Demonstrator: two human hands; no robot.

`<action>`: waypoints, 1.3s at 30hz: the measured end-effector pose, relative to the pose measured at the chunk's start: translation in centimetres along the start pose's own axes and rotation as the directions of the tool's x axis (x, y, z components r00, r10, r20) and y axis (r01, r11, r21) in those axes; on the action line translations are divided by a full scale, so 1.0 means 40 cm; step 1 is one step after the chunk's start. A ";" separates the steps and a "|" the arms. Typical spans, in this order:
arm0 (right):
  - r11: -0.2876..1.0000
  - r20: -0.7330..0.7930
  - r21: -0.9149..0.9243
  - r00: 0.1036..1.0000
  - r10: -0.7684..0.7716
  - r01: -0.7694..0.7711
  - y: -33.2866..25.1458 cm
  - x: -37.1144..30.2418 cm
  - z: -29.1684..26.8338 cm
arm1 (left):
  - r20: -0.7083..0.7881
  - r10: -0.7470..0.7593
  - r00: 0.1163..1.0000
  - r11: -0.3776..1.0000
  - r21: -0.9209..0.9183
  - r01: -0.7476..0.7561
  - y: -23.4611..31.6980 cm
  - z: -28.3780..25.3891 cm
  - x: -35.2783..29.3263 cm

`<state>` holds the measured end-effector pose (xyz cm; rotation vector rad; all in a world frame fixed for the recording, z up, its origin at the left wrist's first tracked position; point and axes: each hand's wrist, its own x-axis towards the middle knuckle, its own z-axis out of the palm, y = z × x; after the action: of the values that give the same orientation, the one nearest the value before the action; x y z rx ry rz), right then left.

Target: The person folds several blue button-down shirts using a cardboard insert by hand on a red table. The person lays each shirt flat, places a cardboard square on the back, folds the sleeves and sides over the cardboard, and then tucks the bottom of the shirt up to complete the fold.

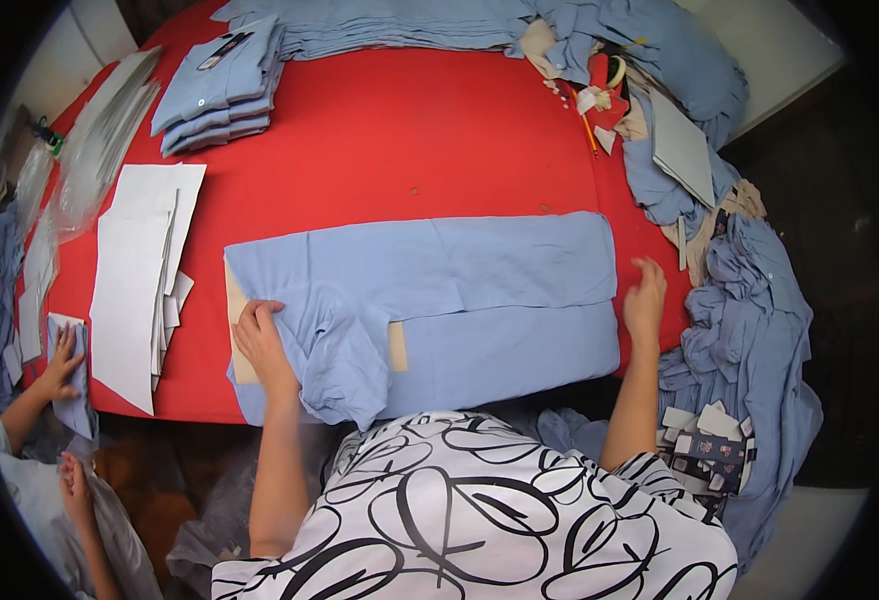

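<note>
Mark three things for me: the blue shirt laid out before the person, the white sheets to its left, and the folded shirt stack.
Blue shirt [429,275]: head view, cloth of its far half.
White sheets [134,280]: head view, broad white face.
Folded shirt stack [219,88]: head view, top shirt.

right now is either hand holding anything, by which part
The left hand touches the blue shirt near its left edge, by the cream card; a grip cannot be told. The right hand looks empty.

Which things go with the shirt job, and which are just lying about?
In the job, it seems:
light-blue shirt, partly folded
cream card, partly covered by the shirt
left hand, at the card
right hand, off the shirt

Probably just lying about:
orange pencil
white scraps
</note>
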<state>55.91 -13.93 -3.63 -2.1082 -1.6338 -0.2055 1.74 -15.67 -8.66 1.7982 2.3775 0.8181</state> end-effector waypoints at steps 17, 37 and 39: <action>0.539 0.166 0.448 0.659 0.734 -0.713 0.176 0.299 0.176 | 0.170 0.456 0.873 0.890 -0.086 -0.448 -0.085 -0.087 0.055; 0.907 0.176 0.319 0.958 0.227 -0.274 0.065 0.238 0.191 | 0.141 0.416 0.899 0.909 -0.059 -0.412 -0.098 -0.082 0.060; 0.969 0.027 0.030 0.969 0.244 -0.244 0.038 0.200 0.197 | 0.139 0.411 0.901 0.912 -0.062 -0.406 -0.096 -0.084 0.057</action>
<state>58.35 -3.70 -7.86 -2.2686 -1.3628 -0.0741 -3.56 -15.57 -6.84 2.2956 1.9095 0.7121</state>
